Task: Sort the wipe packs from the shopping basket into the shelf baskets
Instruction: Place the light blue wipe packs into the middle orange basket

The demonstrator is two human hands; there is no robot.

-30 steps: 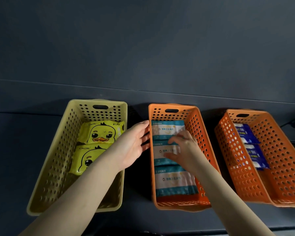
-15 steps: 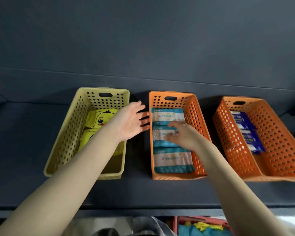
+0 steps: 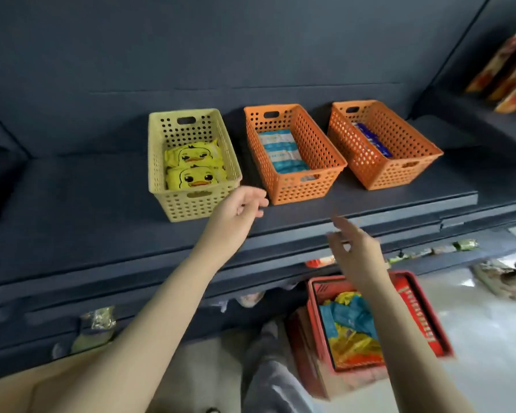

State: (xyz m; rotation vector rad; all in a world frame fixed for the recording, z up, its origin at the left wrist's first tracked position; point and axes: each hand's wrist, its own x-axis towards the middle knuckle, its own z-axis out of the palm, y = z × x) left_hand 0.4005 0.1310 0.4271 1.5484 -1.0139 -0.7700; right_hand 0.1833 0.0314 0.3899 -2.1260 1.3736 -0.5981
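Note:
Three shelf baskets stand in a row on the dark shelf. The yellow basket [image 3: 191, 201] holds two yellow duck wipe packs [image 3: 195, 168]. The middle orange basket [image 3: 298, 186] holds teal-and-white wipe packs [image 3: 282, 152]. Blue packs [image 3: 371, 140] lie in the right orange basket [image 3: 399, 168]. My left hand [image 3: 239, 208] hangs empty in front of the yellow basket, fingers loosely bent. My right hand [image 3: 355, 251], blurred and empty, hovers below the shelf edge above the red shopping basket [image 3: 417, 311]. That basket on the floor holds several teal and yellow packs [image 3: 349, 326].
The shelf's front edge [image 3: 310, 234] runs between my hands and the baskets. Small packets sit on the lower shelf at left [image 3: 97, 320] and right [image 3: 429, 250]. Colourful bags [image 3: 510, 64] hang at the upper right. My leg [image 3: 268, 368] shows below, next to the shopping basket.
Both hands have drawn back out of and away from the middle orange basket, toward me and down. The view has pulled back and tilted down, so the red shopping basket shows.

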